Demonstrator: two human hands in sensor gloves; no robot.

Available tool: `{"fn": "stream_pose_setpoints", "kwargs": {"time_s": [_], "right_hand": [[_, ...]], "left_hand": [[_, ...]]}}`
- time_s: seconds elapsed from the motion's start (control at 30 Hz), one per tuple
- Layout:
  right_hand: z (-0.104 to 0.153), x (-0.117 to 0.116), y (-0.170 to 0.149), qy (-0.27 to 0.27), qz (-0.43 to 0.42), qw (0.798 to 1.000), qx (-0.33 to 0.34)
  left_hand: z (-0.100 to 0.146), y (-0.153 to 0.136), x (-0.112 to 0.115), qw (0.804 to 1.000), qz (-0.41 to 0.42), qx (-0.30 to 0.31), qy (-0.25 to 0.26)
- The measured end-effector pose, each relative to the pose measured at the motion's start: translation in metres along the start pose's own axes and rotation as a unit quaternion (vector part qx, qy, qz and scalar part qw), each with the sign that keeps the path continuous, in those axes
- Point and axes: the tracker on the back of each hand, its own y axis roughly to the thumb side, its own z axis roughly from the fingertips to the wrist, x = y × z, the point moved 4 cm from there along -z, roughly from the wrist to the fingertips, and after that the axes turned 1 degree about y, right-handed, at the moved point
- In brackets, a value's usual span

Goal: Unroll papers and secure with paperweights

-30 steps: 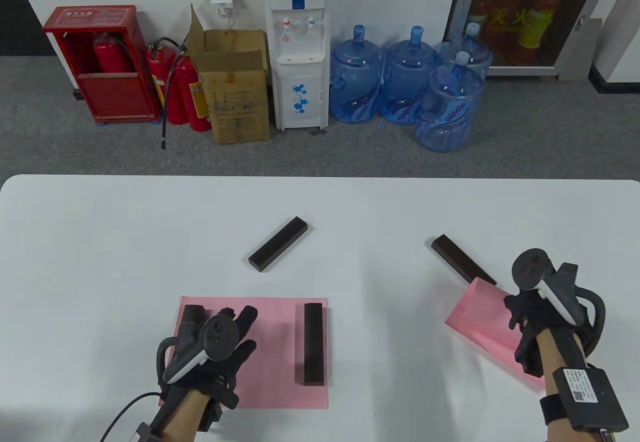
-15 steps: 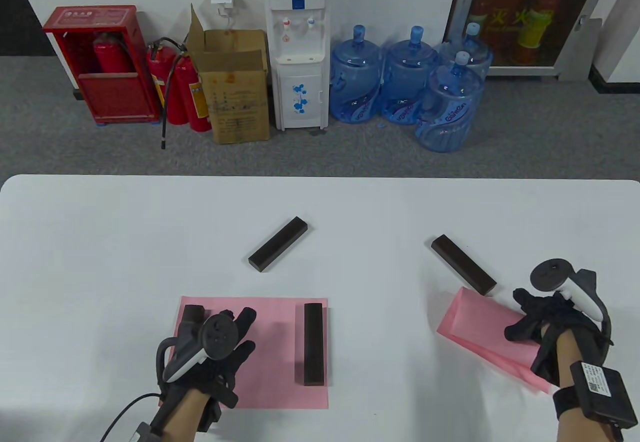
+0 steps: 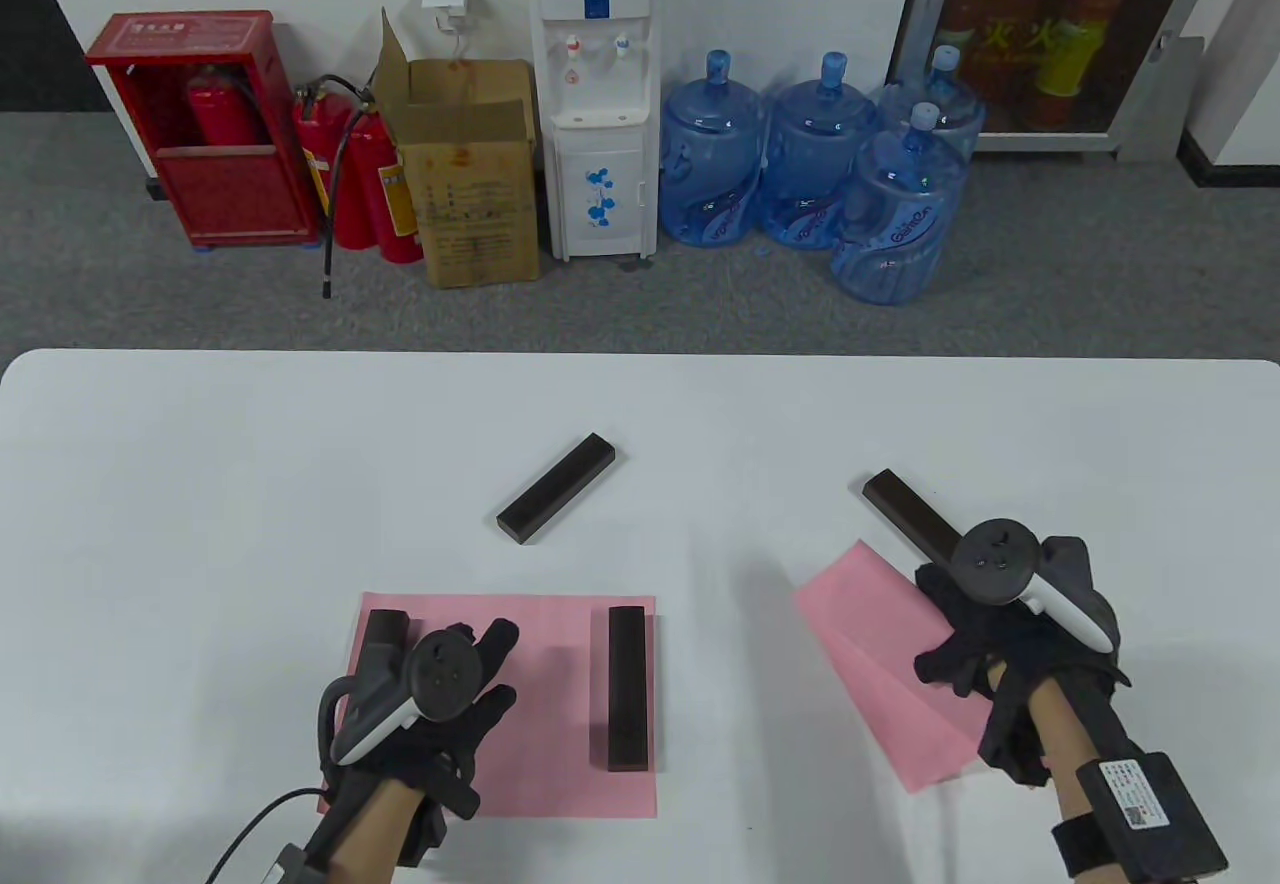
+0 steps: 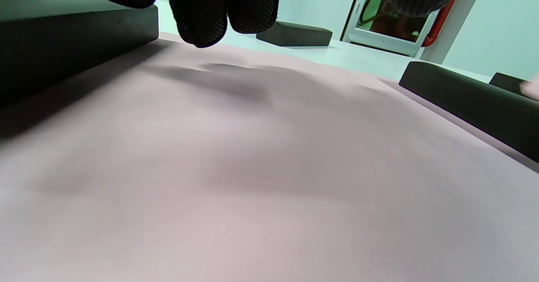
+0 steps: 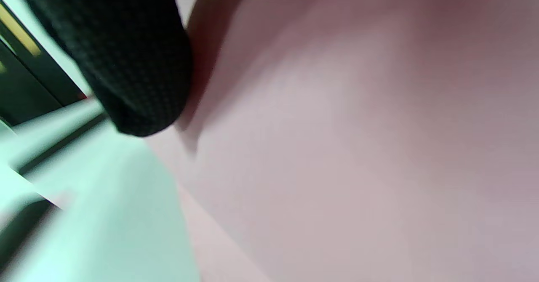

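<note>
A flat pink paper (image 3: 540,704) lies at the table's near left, with a dark block (image 3: 626,689) on its right edge and another (image 3: 382,636) on its left edge. My left hand (image 3: 495,666) rests over this paper beside the left block, fingers spread; the left wrist view shows the fingertips (image 4: 202,25) just above the sheet (image 4: 269,168). My right hand (image 3: 945,639) holds a second pink paper (image 3: 875,659), partly doubled over, at its right side. In the right wrist view a finger (image 5: 130,63) lies on that paper (image 5: 358,147).
Two loose dark blocks lie on the white table (image 3: 200,484): one mid-table (image 3: 556,502), one (image 3: 905,512) slanting under my right hand's tracker. Beyond the far edge stand a water dispenser (image 3: 595,94), water jugs, a cardboard box and fire extinguishers.
My right hand has moved left and slightly farther in, carrying the second pink paper toward the table's middle; its tracker now covers the right block's near end. The left hand has stayed put.
</note>
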Motion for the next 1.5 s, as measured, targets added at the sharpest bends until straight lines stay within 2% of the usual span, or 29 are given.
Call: {"fn": "stream_pose_setpoints", "kwargs": {"time_s": [0.1, 0.17, 0.23, 0.4, 0.5, 0.63, 0.7, 0.93, 1.03, 1.13, 1.23, 1.33, 1.5], "right_hand": [[0.006, -0.004, 0.017, -0.027, -0.105, 0.994, 0.016], [0.006, -0.015, 0.023, -0.03, -0.161, 0.986, 0.014], [0.003, -0.038, 0.024, -0.013, -0.214, 0.977, -0.011], [-0.007, -0.087, 0.008, 0.021, -0.252, 0.966, -0.06], [-0.01, -0.105, -0.003, 0.031, -0.253, 0.964, -0.081], [-0.006, -0.104, -0.007, 0.014, -0.245, 0.965, -0.09], [-0.006, -0.107, -0.006, 0.02, -0.235, 0.967, -0.091], [-0.003, -0.11, 0.0, 0.022, -0.225, 0.97, -0.086], [-0.001, -0.112, -0.001, 0.023, -0.229, 0.969, -0.086], [0.0, -0.112, -0.003, 0.019, -0.231, 0.969, -0.084], [0.0, -0.112, -0.004, 0.015, -0.235, 0.968, -0.083], [0.001, -0.112, -0.004, 0.015, -0.237, 0.968, -0.084], [0.001, -0.111, -0.004, 0.005, -0.226, 0.97, -0.085]], "left_hand": [[0.0, 0.001, 0.001, 1.0, 0.001, 0.002, -0.003], [0.0, 0.002, 0.002, 1.0, 0.001, 0.003, -0.005], [0.0, 0.003, 0.003, 1.0, 0.002, 0.005, -0.007], [0.0, 0.004, 0.005, 1.0, 0.001, 0.005, -0.011], [0.0, 0.008, 0.005, 1.0, -0.004, 0.009, -0.012], [0.002, 0.025, 0.002, 1.0, -0.012, 0.024, -0.005], [0.003, 0.043, -0.002, 0.999, -0.013, 0.036, 0.007], [-0.007, 0.138, -0.005, 0.995, -0.075, 0.061, -0.019], [-0.018, 0.182, 0.009, 0.993, -0.088, 0.056, -0.064], [-0.031, 0.21, 0.03, 0.985, -0.113, 0.053, -0.118], [-0.037, 0.225, 0.044, 0.98, -0.148, 0.051, -0.12], [-0.041, 0.227, 0.059, 0.974, -0.173, 0.036, -0.143], [-0.045, 0.227, 0.07, 0.967, -0.2, 0.046, -0.15]]}}
